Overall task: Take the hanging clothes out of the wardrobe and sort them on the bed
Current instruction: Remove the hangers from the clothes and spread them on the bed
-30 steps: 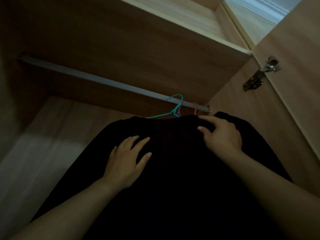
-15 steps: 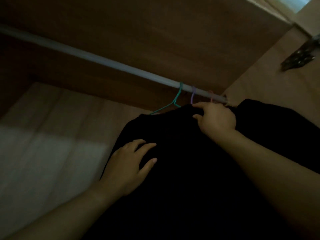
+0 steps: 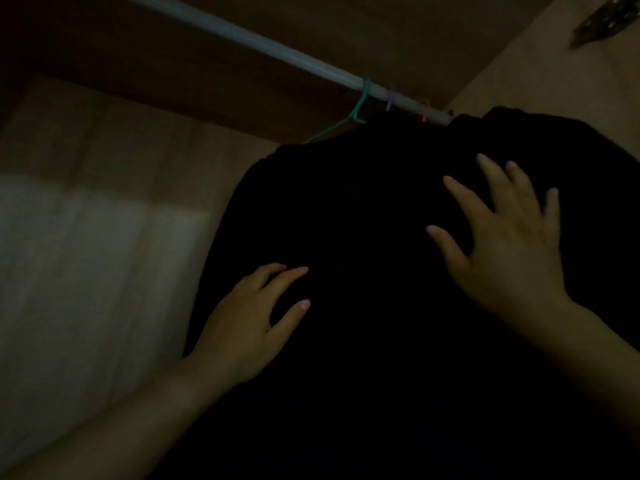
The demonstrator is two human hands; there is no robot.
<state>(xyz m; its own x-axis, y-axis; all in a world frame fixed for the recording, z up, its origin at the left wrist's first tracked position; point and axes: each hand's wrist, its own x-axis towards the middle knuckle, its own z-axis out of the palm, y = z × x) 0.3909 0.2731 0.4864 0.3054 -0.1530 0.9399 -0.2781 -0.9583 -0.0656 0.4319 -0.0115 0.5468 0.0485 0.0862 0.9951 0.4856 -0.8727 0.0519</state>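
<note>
I look up into a dim wardrobe of brown wood. Its pale rail slants from the upper left down to the side panel on my right, where a metal hinge shows blurred in the top corner. Behind the rail the shelf is dark underneath. Lower down the back panel is lighter, with a pale patch of light on its left part.

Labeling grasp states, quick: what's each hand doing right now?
Left hand: open, fingers relaxed, resting on the black garment.
Right hand: open, fingers spread against the same garment, gripping nothing.
</note>
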